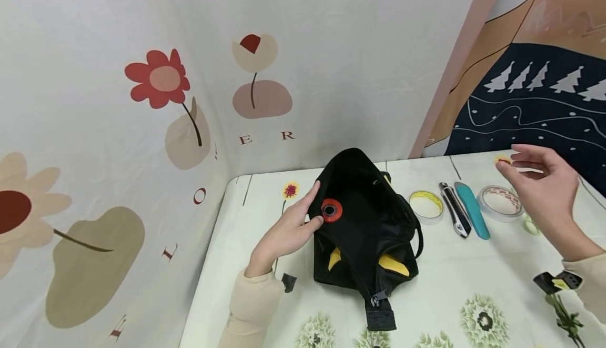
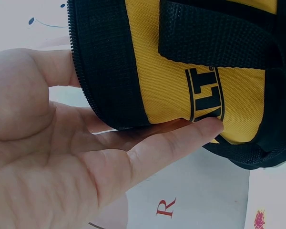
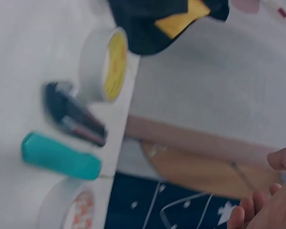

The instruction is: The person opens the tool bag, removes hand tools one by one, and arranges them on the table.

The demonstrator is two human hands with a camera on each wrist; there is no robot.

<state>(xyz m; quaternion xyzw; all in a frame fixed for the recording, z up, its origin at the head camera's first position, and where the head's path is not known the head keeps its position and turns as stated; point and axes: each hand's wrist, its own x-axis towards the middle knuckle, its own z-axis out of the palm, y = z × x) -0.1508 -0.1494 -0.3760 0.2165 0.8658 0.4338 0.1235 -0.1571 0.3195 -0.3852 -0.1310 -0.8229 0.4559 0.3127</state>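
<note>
A black and yellow tool bag [image 1: 360, 242] stands unzipped on the table, its black inside facing up. My left hand [image 1: 293, 227] holds the bag's left rim, thumb on the inner side and fingers along the outside. In the left wrist view those fingers lie against the yellow panel [image 2: 167, 95] with black lettering, beside the zipper [image 2: 78, 62]. A red ring with a dark centre [image 1: 331, 210] shows inside the bag near my thumb. My right hand [image 1: 544, 185] is raised at the right, fingers slightly bent and holding nothing, near a clear tape roll [image 1: 483, 206].
Right of the bag lie a yellow-cored tape roll [image 1: 416, 216], a black and silver utility knife [image 1: 456, 211] and a teal flat-handled tool [image 1: 472, 211]. A small green ring [image 1: 531, 226] lies near my right hand. Printed cloth walls [image 1: 350, 74] rise behind the table and at its left.
</note>
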